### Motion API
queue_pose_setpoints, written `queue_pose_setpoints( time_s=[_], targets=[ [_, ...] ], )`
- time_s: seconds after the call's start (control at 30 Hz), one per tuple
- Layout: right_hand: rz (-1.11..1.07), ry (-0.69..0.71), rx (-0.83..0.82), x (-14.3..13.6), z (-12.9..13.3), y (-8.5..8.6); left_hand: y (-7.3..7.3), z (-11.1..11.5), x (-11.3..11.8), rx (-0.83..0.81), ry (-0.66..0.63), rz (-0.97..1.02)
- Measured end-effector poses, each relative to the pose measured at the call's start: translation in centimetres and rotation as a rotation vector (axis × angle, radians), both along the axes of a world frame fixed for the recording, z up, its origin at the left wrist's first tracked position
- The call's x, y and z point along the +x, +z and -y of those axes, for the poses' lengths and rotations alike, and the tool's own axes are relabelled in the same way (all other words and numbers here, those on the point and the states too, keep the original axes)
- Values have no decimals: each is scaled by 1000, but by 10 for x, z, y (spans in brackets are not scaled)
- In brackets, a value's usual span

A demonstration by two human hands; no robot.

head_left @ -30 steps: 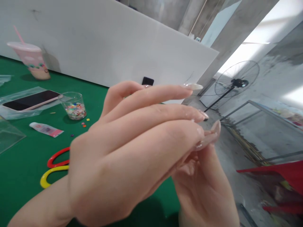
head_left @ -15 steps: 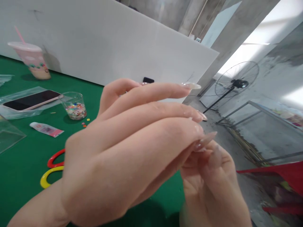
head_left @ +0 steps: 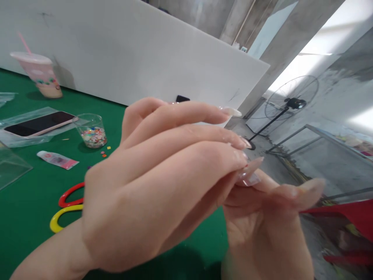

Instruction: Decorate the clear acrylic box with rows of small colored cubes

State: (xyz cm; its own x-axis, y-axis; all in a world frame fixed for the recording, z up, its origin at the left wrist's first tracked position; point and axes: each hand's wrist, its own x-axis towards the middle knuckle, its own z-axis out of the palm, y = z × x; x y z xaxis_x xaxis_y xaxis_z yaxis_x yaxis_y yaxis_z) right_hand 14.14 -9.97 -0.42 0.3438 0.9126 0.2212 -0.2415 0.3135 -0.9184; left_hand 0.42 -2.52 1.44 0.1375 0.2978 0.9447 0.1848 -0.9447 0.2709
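My left hand [head_left: 163, 186] fills the middle of the view, back of the hand toward me. Its thumb and forefinger pinch together at the right, and a small clear, shiny piece [head_left: 250, 179] shows at the tips; its kind I cannot make out. Close behind those fingertips is my right hand [head_left: 265, 225], palm partly showing. The right thumb points out to the right, apart from the fingers, which are partly hidden behind my left hand. Beside my left wrist lie scissors with red and yellow handles [head_left: 65, 209], their blades hidden.
On the green table [head_left: 26, 210] are a clear cup of colourful bits [head_left: 94, 136], a small tube [head_left: 58, 160], a phone [head_left: 39, 123] on clear plastic and a pink drink cup [head_left: 40, 76]. A white panel [head_left: 116, 50] stands behind. A fan [head_left: 294, 103] stands at right.
My right thumb has lifted off the fingertips and swung out to the right. My left hand has shifted only slightly, and the clear piece at its tips shows more plainly.
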Motion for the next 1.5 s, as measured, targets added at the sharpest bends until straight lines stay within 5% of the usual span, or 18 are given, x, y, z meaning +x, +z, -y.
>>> queue_pose_setpoints(
  time_s=[0.13, 0.37, 0.67, 0.97, 1.27, 1.43, 1.5],
  targets=[
    [-56, 72, 48, -2, 0, -3, 2, 0, -2, 16, 18, -58],
    [-66, -6, 82, -3, -5, -1, -1, -4, 3, 101, 51, -34],
    [29, 48, 107, 6, -1, -8, 7, 4, 4, -32, 67, -6],
    [-28, 71, 72, 2, -9, 6, 5, -5, 2, -226, 177, 127],
    [16, 157, 124, 7, -14, 8, 8, -33, -15, -308, 328, -252],
    [20, 143, 129, 8, -15, 8, 0, -83, -21, -805, 301, -852],
    [5, 165, 116, 9, -15, 7, -7, -104, -22, -876, 368, -930]
  ],
)
